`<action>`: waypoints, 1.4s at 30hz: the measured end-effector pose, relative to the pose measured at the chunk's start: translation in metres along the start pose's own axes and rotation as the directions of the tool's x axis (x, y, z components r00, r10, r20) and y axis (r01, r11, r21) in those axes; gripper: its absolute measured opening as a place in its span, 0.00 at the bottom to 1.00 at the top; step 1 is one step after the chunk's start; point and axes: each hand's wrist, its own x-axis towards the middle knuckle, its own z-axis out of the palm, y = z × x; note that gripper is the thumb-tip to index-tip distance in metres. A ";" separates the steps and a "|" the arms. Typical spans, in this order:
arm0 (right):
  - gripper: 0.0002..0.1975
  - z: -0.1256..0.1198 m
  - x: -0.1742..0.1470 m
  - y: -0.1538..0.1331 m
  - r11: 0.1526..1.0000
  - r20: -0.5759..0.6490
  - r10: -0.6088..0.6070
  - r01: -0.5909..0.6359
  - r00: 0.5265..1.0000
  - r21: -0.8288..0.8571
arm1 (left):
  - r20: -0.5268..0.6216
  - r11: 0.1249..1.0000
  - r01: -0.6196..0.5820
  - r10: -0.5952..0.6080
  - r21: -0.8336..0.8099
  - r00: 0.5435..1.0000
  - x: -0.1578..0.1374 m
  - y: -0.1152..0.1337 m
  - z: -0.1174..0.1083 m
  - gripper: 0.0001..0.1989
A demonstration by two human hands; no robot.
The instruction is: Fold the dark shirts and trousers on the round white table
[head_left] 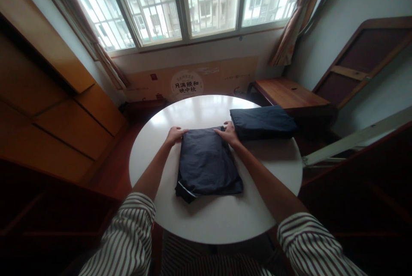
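A dark grey folded garment (206,162) lies flat on the round white table (154,173) in front of me. Its near left corner shows a black piece with a thin white stripe. My left hand (176,135) grips the far left corner, thumb on top of the cloth. At the far right corner my right hand (229,134) pinches the edge, its thumb over the fabric and the other fingers partly hidden. Just right of that hand rests a thicker dark navy folded cloth bundle (262,121), near the table's right edge.
Beyond the table is a low wooden bench (289,93) below the barred window (212,5). Wooden cabinets (67,130) stand on the left. A pale metal bar (354,138) and a framed wooden panel (363,61) are on the right.
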 end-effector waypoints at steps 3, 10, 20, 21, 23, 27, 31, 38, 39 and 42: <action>0.33 -0.002 0.002 0.000 0.988 0.056 0.063 -0.070 0.996 0.138 | 0.070 1.000 0.025 -0.026 0.009 0.997 0.004 0.007 0.001 0.17; 0.11 0.001 0.005 -0.003 0.942 0.161 0.011 -0.064 0.987 0.330 | 0.114 0.992 -0.028 0.042 -0.123 0.993 -0.002 0.009 -0.001 0.21; 0.23 0.006 0.004 0.004 0.844 0.236 0.005 -0.131 0.972 0.521 | 0.195 0.963 0.011 0.043 -0.268 0.980 -0.012 -0.007 -0.001 0.21; 0.21 0.006 0.004 0.005 0.837 0.237 0.003 -0.132 0.971 0.531 | 0.187 0.963 0.016 0.036 -0.269 0.982 -0.012 -0.007 -0.001 0.18; 0.15 0.006 0.004 0.004 0.826 0.228 0.005 -0.133 0.974 0.547 | 0.182 0.962 0.032 0.019 -0.272 0.983 -0.011 -0.008 -0.002 0.15; 0.13 0.006 0.003 -0.001 0.814 0.212 0.007 -0.128 0.977 0.566 | 0.182 0.959 0.047 0.005 -0.279 0.983 -0.012 -0.008 -0.003 0.16; 0.16 -0.001 -0.005 -0.011 0.812 0.213 -0.013 -0.114 0.977 0.572 | 0.098 0.945 -0.052 0.088 -0.323 0.991 -0.016 0.002 0.001 0.21; 0.19 -0.054 -0.029 -0.050 0.743 0.193 -0.292 0.096 0.937 0.662 | -0.081 0.829 -0.440 0.441 -0.345 0.894 -0.055 0.013 -0.029 0.23; 0.19 -0.065 -0.035 -0.054 0.743 0.183 -0.351 0.154 0.918 0.652 | -0.093 0.813 -0.494 0.491 -0.309 0.866 -0.068 0.012 -0.039 0.22; 0.15 -0.099 -0.063 -0.055 0.734 0.156 -0.537 0.368 0.829 0.572 | -0.078 0.750 -0.656 0.651 -0.091 0.755 -0.115 0.006 -0.069 0.16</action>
